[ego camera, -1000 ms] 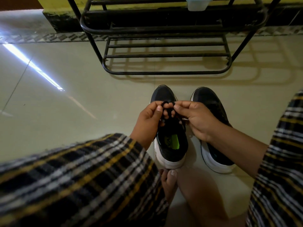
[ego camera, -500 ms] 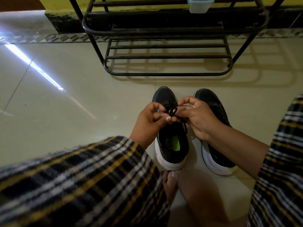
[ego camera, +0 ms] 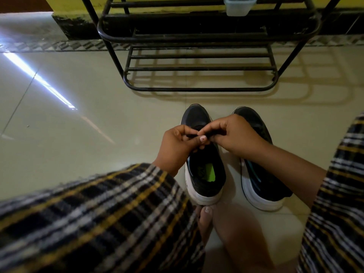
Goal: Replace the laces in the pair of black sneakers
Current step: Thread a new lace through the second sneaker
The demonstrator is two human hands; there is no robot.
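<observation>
Two black sneakers with white soles stand side by side on the floor, toes pointing away from me. The left sneaker [ego camera: 204, 174] shows a green insole patch; the right sneaker [ego camera: 262, 184] is partly covered by my right forearm. Above the left sneaker's tongue, my left hand [ego camera: 177, 144] and my right hand [ego camera: 234, 134] meet and pinch a black lace [ego camera: 192, 135] between fingertips. Most of the lace is hidden by the fingers.
A black metal shoe rack [ego camera: 199, 56] stands just beyond the sneakers against a yellow wall, with a pale plastic container [ego camera: 239, 5] on top. My bare foot [ego camera: 205, 219] lies right behind the left sneaker's heel. Plaid sleeves fill the lower corners. Glossy tiled floor [ego camera: 78, 134] stretches left.
Both hands stayed over the left sneaker, working the lace. The small loop seen between the fingertips half a second ago is now drawn into a short flat stretch between the hands.
</observation>
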